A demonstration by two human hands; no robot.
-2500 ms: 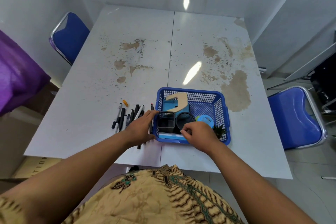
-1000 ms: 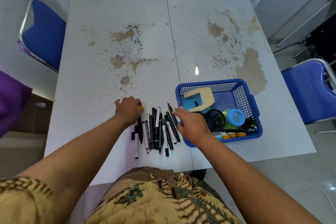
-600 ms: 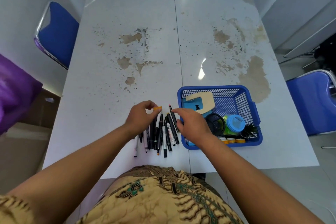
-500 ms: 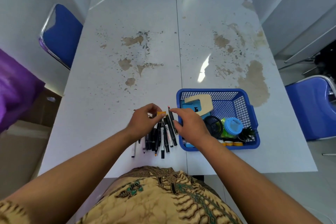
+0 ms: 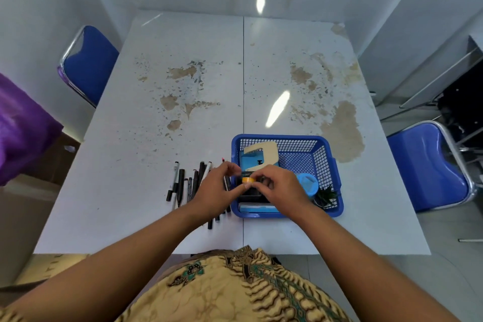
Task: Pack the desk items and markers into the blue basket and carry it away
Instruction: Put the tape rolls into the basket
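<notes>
The blue mesh basket (image 5: pixel 324 154) stands on the white table near its front edge. Inside it I see a beige and light-blue desk item (image 5: pixel 264 155), a black holder (image 5: pixel 249 192), a blue-lidded jar (image 5: pixel 308 185) and a small green plant (image 5: pixel 326 195). Several markers (image 5: pixel 183 185) lie in a row on the table just left of the basket. My left hand (image 5: pixel 218 189) and my right hand (image 5: pixel 283 188) meet above the basket's left part. Together they pinch a small orange piece (image 5: pixel 248 180), with fingers from both hands on it.
The stained white table (image 5: pixel 209 86) stretches away beyond the basket. A blue chair (image 5: pixel 88 63) stands at the far left and another blue chair (image 5: pixel 431 167) at the right. Purple cloth (image 5: pixel 23 125) hangs at the left edge.
My left hand picked the orange piece off the table beside the markers and carried it right. Both hands now hold it over the basket.
</notes>
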